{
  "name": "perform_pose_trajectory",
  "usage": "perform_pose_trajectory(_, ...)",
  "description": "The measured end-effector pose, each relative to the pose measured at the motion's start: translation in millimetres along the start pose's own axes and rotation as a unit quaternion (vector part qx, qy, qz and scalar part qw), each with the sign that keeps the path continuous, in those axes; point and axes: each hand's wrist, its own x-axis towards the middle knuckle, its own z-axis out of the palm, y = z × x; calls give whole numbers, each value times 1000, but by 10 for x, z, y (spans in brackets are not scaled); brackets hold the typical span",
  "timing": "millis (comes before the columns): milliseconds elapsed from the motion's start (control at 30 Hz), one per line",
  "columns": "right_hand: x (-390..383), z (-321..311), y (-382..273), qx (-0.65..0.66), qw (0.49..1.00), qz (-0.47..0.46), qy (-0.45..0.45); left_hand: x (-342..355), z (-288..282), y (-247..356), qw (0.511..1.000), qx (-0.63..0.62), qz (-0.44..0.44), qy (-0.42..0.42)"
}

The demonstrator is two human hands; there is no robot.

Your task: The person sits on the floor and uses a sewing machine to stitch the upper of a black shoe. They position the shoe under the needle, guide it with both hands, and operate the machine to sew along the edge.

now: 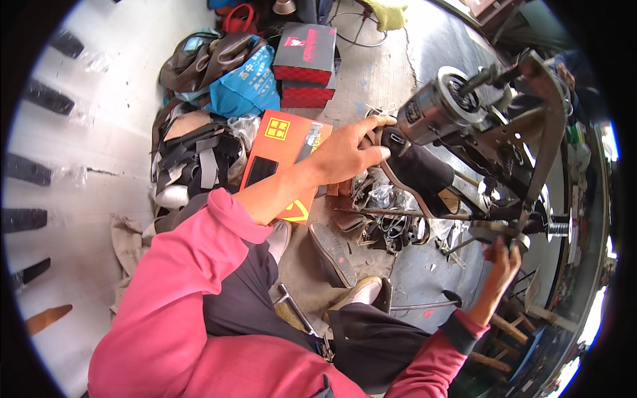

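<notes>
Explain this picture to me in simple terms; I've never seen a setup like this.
There is no robot here: a person works with two bare hands. The single picture comes from a wide fisheye camera on the person's head, looking down, so straight edges bend near the rim.

To the right stands a metal machine. The left hand holds one end of a black shoe beside the machine's cylinder. The right hand is at a round part lower on the machine; whether it grips is hard to tell.

On the floor lie an orange box, a loose shoe with its sole showing and, farther off, a blue bag.
</notes>
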Motion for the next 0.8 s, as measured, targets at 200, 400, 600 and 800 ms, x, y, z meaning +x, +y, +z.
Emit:
perform_pose_trajectory(200,306,-614,799,28,991,78,103,20,100,-113,979,203,11,-9)
perform_pose_trajectory(400,14,270,948,-58,969,220,-102,146,139,-289,988,150,-8,-38)
perform_pose_trajectory(600,-63,156,58,27,998,11,-60,177,151,-340,988,136,69,-38)
perform_pose_trajectory(800,227,-513,506,-6,993,42,114,144,-17,-108,993,21,18,-118)
